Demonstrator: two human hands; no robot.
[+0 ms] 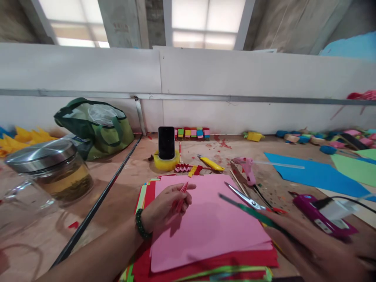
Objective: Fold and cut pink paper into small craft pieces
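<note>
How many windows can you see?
2: the left window, above the green bag, and the middle window, above the phone. More may be out of view.
</note>
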